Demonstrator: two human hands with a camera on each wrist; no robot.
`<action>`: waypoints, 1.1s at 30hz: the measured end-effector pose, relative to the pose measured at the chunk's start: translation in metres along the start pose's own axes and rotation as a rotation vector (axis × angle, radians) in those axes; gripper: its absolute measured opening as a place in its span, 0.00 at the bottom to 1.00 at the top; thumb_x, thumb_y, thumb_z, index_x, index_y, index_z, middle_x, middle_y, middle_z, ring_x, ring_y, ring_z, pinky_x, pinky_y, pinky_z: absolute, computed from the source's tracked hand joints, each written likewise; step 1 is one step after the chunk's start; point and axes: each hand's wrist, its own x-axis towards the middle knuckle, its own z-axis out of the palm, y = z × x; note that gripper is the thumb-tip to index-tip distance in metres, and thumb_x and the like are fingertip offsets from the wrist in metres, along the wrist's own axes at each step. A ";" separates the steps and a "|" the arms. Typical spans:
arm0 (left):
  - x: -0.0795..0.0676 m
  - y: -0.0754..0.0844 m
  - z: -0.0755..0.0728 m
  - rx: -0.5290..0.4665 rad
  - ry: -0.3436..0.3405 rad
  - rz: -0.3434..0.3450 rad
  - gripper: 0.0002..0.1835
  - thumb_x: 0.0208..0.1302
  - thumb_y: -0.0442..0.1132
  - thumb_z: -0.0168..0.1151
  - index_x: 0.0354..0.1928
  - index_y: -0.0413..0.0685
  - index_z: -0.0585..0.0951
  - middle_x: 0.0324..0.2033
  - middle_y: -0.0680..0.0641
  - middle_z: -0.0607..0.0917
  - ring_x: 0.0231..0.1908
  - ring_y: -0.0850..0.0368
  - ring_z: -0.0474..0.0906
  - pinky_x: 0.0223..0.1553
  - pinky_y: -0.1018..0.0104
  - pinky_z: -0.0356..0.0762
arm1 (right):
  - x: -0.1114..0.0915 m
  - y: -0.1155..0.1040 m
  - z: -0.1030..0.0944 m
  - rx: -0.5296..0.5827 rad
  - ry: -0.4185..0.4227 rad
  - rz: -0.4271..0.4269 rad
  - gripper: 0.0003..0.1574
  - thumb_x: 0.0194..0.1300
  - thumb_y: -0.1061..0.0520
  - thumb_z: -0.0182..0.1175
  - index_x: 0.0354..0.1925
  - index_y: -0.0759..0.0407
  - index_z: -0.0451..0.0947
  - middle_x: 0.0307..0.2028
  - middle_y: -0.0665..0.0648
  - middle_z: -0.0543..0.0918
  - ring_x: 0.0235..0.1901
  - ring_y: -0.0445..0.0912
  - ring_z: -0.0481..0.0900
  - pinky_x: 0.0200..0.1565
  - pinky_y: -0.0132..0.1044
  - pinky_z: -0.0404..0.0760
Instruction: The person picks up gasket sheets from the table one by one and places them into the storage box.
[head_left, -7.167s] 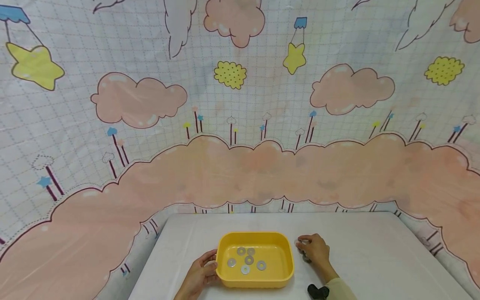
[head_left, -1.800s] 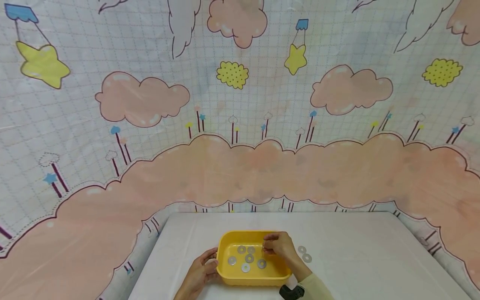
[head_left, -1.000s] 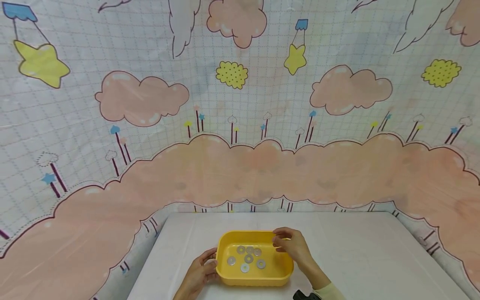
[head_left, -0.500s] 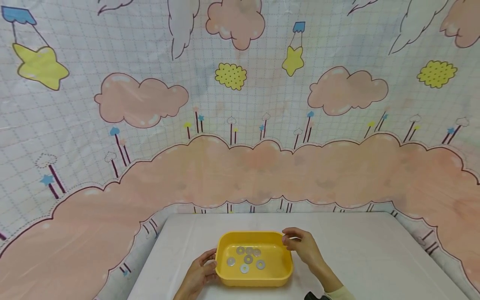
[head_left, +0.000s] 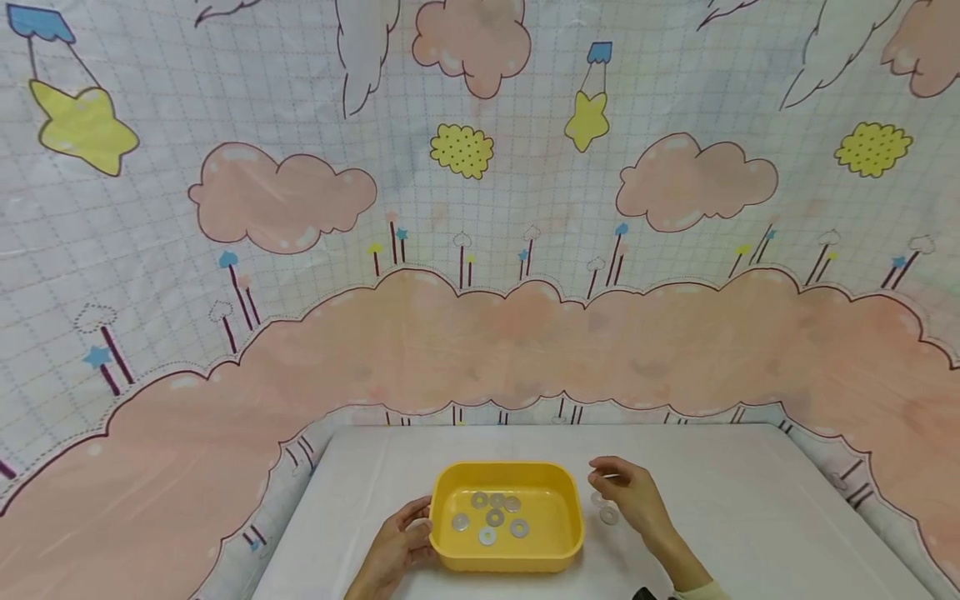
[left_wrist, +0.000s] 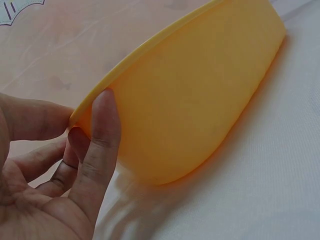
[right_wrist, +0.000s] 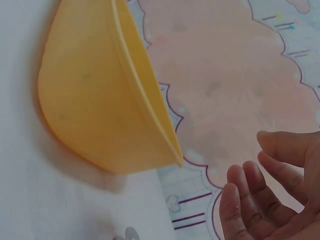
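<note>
A yellow plastic tub [head_left: 540,562] stands on the white table, with several flat metal washers [head_left: 495,517] lying spread over its floor. My left hand [head_left: 393,542] pinches the tub's left end; in the left wrist view the thumb [left_wrist: 104,117] presses the outer wall just under the rim. To the right of the tub, my right hand [head_left: 633,500] hovers near two loose washers [head_left: 609,516], one partly hidden by the fingers. Nothing shows between its relaxed fingers in the right wrist view, where a washer [right_wrist: 131,234] appears at the bottom edge.
A white cloth covers the table [head_left: 750,483]. Behind it hangs a printed curtain [head_left: 480,350] with clouds and stars. A dark band [head_left: 643,593] is on the right wrist, at the bottom of the head view.
From the washers on the right, my right hand carried one into the tub and let it go. It has since moved back right, over the loose washers. The left hand has stayed on the tub.
</note>
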 end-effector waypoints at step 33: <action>-0.001 0.004 0.000 -0.005 0.006 0.003 0.33 0.67 0.33 0.58 0.71 0.32 0.59 0.50 0.46 0.71 0.32 0.60 0.80 0.38 0.65 0.83 | 0.003 0.053 -0.020 -0.249 0.047 0.100 0.20 0.62 0.52 0.67 0.50 0.60 0.82 0.43 0.55 0.85 0.41 0.45 0.82 0.44 0.41 0.83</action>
